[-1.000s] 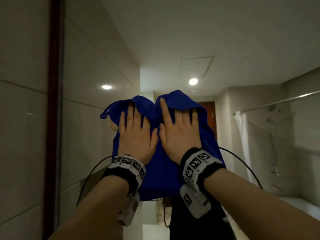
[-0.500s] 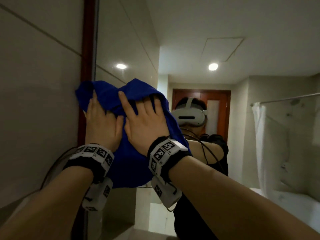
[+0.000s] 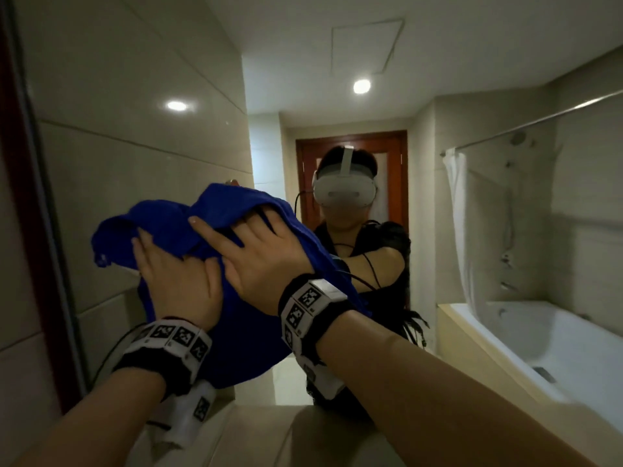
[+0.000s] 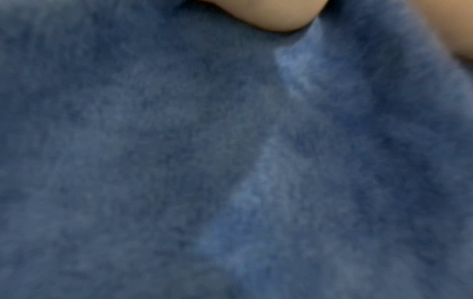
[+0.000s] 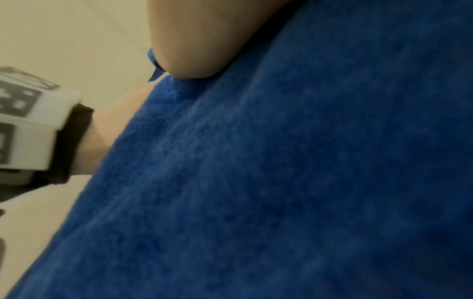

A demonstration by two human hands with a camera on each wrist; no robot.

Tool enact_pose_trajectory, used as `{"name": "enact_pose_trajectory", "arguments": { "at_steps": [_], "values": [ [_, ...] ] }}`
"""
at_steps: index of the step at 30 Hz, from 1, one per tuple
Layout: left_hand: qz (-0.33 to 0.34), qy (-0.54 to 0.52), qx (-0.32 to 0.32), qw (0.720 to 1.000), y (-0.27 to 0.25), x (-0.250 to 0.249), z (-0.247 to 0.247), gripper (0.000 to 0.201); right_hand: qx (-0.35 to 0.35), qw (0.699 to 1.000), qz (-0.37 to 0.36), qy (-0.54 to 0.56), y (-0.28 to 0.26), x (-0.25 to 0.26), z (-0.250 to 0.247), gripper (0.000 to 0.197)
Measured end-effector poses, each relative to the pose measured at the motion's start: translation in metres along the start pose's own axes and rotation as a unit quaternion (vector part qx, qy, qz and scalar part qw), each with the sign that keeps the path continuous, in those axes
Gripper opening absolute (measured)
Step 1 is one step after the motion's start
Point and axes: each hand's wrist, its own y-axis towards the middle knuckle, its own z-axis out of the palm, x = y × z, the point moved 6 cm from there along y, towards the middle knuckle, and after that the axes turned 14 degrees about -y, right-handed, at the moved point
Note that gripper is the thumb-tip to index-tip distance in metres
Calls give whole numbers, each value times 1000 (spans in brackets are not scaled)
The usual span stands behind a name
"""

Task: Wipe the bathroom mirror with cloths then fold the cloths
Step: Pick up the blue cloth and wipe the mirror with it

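A blue cloth (image 3: 215,335) lies bunched against the mirror (image 3: 135,136), pressed there by both hands side by side. My left hand (image 3: 175,281) lies flat on its lower left part, with its fingertips hidden under a fold. My right hand (image 3: 263,254) lies flat on the upper right part with its fingers spread and the index finger stretched left. In the left wrist view the blue cloth (image 4: 230,161) fills the frame below the heel of the hand. The right wrist view shows the blue cloth (image 5: 307,182) under the palm.
The mirror's dark red frame (image 3: 23,230) runs down the left edge. A pale counter (image 3: 269,433) lies below the hands. The glass reflects a person in a white headset, a door, a shower curtain and a bathtub (image 3: 539,348).
Both hands have slid the cloth down and to the right, away from the mirror's left frame. They stay flat on it.
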Motion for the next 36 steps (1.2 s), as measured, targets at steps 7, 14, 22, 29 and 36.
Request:
{"name": "enact_pose_trajectory", "arguments": {
  "at_steps": [7,14,22,29,36],
  "values": [
    [109,-42,-22,993,-15,-160,-5,64,55,996,66,-23,-86,-126,-31,62],
    [207,-56,-28,976,-38,-343,6,68,75,984,155,-42,-194,-272,-61,66],
    [293,-79,-44,952,-52,-566,14,68,38,959,270,-83,-304,-453,-101,69],
    [379,-62,-27,923,-91,-754,32,68,30,920,376,-106,-429,-603,-132,67],
    [431,-81,-23,898,-142,-860,59,62,-3,926,371,-69,-508,-668,-139,58]
  ]
}}
